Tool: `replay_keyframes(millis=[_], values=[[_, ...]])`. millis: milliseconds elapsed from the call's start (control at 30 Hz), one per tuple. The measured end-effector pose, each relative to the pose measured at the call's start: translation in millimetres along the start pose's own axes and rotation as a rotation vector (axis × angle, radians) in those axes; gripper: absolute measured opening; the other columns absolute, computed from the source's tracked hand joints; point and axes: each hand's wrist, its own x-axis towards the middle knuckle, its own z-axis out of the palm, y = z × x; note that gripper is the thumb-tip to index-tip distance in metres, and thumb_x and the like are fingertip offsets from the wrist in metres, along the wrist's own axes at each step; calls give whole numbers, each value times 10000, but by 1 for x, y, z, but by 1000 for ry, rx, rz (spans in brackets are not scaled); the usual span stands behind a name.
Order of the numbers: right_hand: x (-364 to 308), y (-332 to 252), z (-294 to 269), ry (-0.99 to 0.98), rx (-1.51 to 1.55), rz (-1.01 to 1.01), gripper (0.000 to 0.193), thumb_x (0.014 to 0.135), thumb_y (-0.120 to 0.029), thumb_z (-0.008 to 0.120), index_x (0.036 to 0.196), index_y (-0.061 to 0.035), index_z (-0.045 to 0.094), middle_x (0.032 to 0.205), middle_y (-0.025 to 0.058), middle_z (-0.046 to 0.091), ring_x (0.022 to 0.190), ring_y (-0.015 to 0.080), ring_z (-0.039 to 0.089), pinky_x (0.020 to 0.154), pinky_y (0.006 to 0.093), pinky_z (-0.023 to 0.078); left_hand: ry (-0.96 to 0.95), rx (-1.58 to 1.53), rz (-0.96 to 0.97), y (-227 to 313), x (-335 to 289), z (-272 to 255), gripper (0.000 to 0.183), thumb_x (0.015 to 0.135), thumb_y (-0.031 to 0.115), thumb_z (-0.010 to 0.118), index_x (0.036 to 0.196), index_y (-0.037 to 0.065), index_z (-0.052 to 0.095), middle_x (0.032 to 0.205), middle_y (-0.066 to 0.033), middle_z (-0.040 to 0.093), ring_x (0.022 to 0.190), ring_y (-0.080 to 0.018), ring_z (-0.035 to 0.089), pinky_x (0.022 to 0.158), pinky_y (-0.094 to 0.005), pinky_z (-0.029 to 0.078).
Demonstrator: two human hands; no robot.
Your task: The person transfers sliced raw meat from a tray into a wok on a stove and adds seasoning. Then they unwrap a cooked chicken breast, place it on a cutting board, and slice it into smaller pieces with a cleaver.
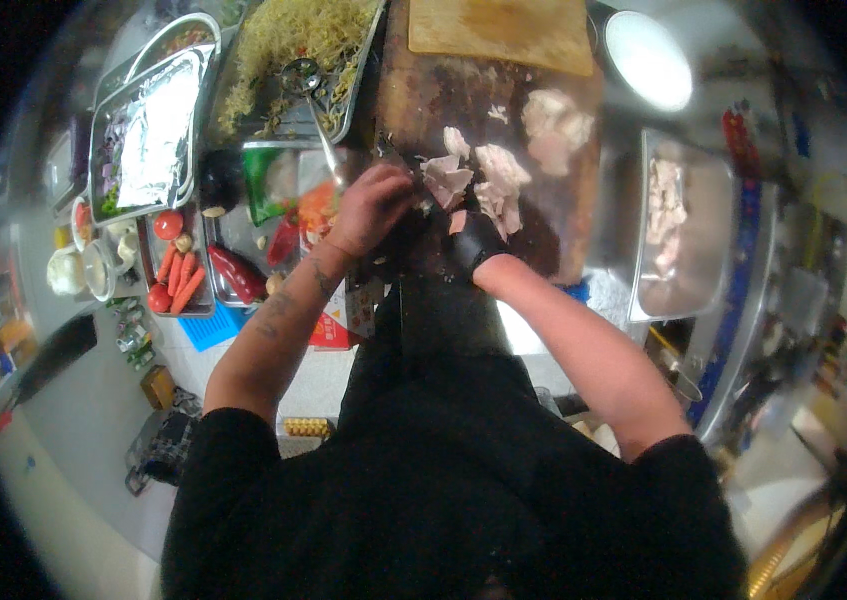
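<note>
Pale shredded meat lies in chunks and flakes on a worn brown cutting board in front of me. My left hand, bare, is curled closed at the board's left edge. A dark shape shows near its fingers, but I cannot make out what it is. To the right, my right hand wears a black glove and is closed at the near side of the meat. A small pinkish piece shows at its fingertips. Further right on the board sits another pale heap of meat, apart from both hands.
Left of the board stand a tray of yellowish shreds with a ladle, a foil-covered tray, and a tray with carrots and a red pepper. A metal pan with meat pieces stands right. A light-wood board lies at the far end.
</note>
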Motion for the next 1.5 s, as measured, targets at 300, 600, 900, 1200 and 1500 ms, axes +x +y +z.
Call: replay_keyframes(millis=[300,600,900,1200,1500], values=[[0,6,-20,-228,35,-10,248,946,-244,617,1009,-60,770,961,237,753,898,414,730,779,492,558,-18,18,53,-1,-1,-3,256,868,23,788,1113,32,714,1180,-154,676,1131,-350,669,970,-401,551],[-28,-12,-64,-333,-61,10,269,967,-298,633,1014,-73,774,958,239,748,886,412,728,760,485,552,-9,17,68,-2,-1,-2,188,895,41,793,1063,30,711,1136,-140,685,1065,-337,673,909,-392,559],[-7,-11,-42,-294,52,180,284,960,-293,630,1000,-52,776,941,209,768,882,323,752,742,449,554,18,-19,12,-5,-1,0,203,884,47,816,1056,22,711,1104,-129,685,1050,-315,682,910,-365,561],[21,17,21,-175,33,-47,659,866,-327,745,1427,-37,554,1229,281,697,1150,448,670,958,474,540,-11,-3,18,-8,-1,-1,206,894,19,790,1083,23,708,1136,-139,684,1068,-320,691,925,-370,560],[3,-2,-31,-101,131,49,235,922,-236,643,1017,-63,771,968,240,750,935,424,731,772,485,553,-10,101,73,-3,-4,0,243,864,23,793,1095,50,721,1179,-150,694,1105,-356,665,963,-417,542]])
